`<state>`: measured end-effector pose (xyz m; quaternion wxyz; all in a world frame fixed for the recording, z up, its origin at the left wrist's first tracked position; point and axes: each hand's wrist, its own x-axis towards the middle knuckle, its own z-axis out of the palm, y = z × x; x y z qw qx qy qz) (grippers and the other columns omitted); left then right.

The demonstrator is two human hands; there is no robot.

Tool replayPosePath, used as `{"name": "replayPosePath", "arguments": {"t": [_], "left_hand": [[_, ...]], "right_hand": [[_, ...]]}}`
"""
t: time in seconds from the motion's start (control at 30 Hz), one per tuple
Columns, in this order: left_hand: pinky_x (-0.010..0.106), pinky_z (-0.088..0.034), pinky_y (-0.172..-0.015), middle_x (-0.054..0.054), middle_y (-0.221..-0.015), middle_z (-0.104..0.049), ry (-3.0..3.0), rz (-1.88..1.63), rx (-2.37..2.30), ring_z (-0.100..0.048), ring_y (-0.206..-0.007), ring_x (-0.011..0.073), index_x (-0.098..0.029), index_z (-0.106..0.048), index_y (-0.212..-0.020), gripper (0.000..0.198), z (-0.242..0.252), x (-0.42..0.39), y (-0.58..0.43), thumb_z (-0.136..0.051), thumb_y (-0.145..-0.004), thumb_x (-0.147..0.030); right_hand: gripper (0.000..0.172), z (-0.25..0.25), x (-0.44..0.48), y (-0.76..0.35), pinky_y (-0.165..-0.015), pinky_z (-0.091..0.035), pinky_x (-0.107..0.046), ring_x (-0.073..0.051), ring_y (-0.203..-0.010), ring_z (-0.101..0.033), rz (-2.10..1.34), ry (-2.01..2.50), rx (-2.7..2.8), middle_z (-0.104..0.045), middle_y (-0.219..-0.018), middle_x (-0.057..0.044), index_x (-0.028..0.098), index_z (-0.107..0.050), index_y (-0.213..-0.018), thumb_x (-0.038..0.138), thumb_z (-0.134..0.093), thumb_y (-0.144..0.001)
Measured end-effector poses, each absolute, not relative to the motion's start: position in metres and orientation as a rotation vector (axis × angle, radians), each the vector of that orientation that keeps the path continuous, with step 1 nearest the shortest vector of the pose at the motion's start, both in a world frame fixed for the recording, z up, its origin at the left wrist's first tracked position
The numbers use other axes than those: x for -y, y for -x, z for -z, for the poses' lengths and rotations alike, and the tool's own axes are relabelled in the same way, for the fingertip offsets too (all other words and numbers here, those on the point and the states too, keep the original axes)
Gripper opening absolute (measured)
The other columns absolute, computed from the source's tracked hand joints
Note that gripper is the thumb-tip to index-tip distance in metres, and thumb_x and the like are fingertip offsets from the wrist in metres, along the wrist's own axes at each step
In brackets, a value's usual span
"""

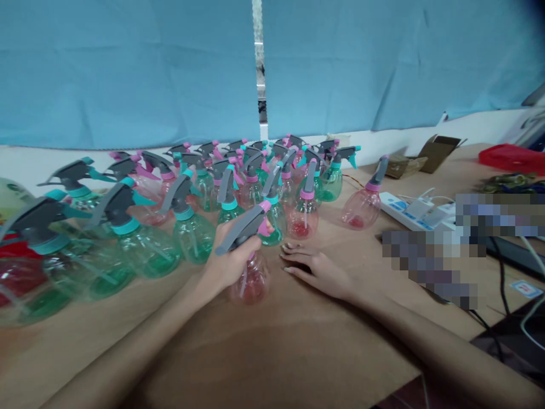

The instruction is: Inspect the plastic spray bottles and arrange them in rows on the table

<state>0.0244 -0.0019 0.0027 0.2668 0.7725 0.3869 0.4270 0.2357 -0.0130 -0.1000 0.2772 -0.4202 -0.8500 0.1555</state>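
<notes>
My left hand is wrapped round the neck of a pink spray bottle with a grey trigger head and pink nozzle, which stands on the brown table. My right hand lies flat on the table just right of that bottle, fingers stretched out and holding nothing. Directly behind both hands stands a crowd of several green and pink spray bottles with grey triggers.
A lone pink spray bottle stands right of the crowd. A white power strip with cables lies at the right, a brown cardboard box and a red tray behind it. Blue cloth hangs along the back.
</notes>
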Motion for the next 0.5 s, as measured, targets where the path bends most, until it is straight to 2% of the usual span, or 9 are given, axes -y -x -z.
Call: {"name": "replayPosePath", "arguments": {"t": [0.13,0.3,0.43,0.5], "left_hand": [[0.025,-0.032,-0.046,-0.005,-0.054,-0.044,-2.082,-1.139,-1.048,-0.035,-0.048,0.0124,-0.027,-0.065,-0.096,0.031,-0.0007,0.0012,-0.0247,-0.046,-0.072,-0.021],[0.025,-0.039,-0.051,-0.003,-0.063,-0.056,-2.062,-1.163,-1.082,-0.043,-0.052,0.0126,-0.024,-0.066,-0.099,0.033,0.0035,0.0015,-0.0266,-0.049,-0.071,-0.021],[0.026,-0.038,-0.048,-0.004,-0.055,-0.054,-2.068,-1.167,-1.143,-0.043,-0.049,0.0131,-0.023,-0.066,-0.099,0.033,0.0055,0.002,-0.0262,-0.049,-0.071,-0.02],[0.025,-0.039,-0.049,-0.005,-0.058,-0.055,-2.081,-1.165,-1.128,-0.045,-0.05,0.0128,-0.024,-0.066,-0.1,0.034,0.0057,0.0023,-0.0257,-0.048,-0.071,-0.019]], "right_hand": [[0.036,0.0993,0.0135,-0.2355,-0.105,-0.038,-0.04,-0.02,-0.124,-0.047,-0.405,1.134,2.289,-0.058,-0.127,-0.008,0.019,-0.058,-0.122,0.034,-0.048,-0.091],[0.035,0.0988,0.0142,-0.2355,-0.103,-0.039,-0.045,-0.021,-0.123,-0.048,-0.404,1.124,2.273,-0.058,-0.127,-0.006,0.023,-0.057,-0.122,0.033,-0.049,-0.09],[0.035,0.1001,0.0141,-0.2359,-0.104,-0.039,-0.044,-0.021,-0.122,-0.049,-0.413,1.111,2.271,-0.059,-0.126,-0.006,0.022,-0.057,-0.122,0.033,-0.049,-0.09],[0.035,0.101,0.0137,-0.2361,-0.104,-0.038,-0.044,-0.021,-0.123,-0.048,-0.415,1.106,2.269,-0.058,-0.127,-0.006,0.023,-0.056,-0.123,0.033,-0.048,-0.09]]}}
